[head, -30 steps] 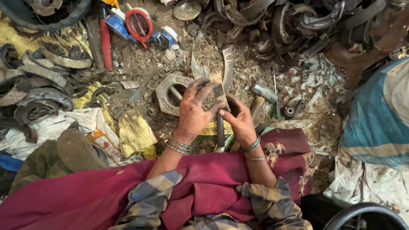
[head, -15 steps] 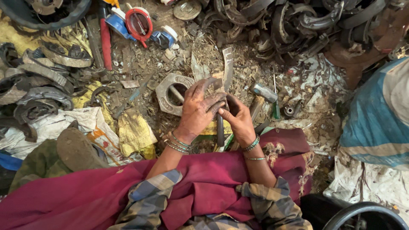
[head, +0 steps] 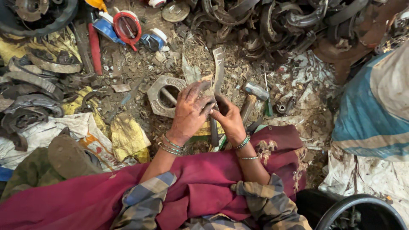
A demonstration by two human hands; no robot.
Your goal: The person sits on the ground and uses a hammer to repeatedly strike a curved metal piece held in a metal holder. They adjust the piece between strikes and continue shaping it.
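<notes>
The curved strip point(head: 219, 68), a grey, worn, arc-shaped metal piece, stands nearly upright in the middle of the view, its long axis running from the hands up and away toward the scrap pile, its free end pointing at the far heap and bowing slightly to the right. Its lower part is hidden between the two hands. The left hand point(head: 191, 111) is clamped over it from the left, its dark, greasy fingers folded across the front; the right hand point(head: 230, 117) is closed around it from the other side, and a dark rod point(head: 214, 135) drops below the hands toward the lap, though whether it is a tool or part of the strip cannot be told. To work such a piece well, I judge the grip should stay low and firm, with the strip steadied against the lap, and the fingers kept off its edges. Both wrists carry green bangles point(head: 170, 145). Below lies a maroon cloth point(head: 200, 187) over the lap. Just left of the hands, on the dirt floor point(head: 140, 85), sits a hexagonal ring point(head: 164, 94); just right lies a hammer point(head: 252, 99). Farther off are a red-rimmed disc point(head: 126, 26), a yellow rag point(head: 127, 137), curved shoes point(head: 272, 21) piled at the top, and a blue sack point(head: 366, 110) at right.
</notes>
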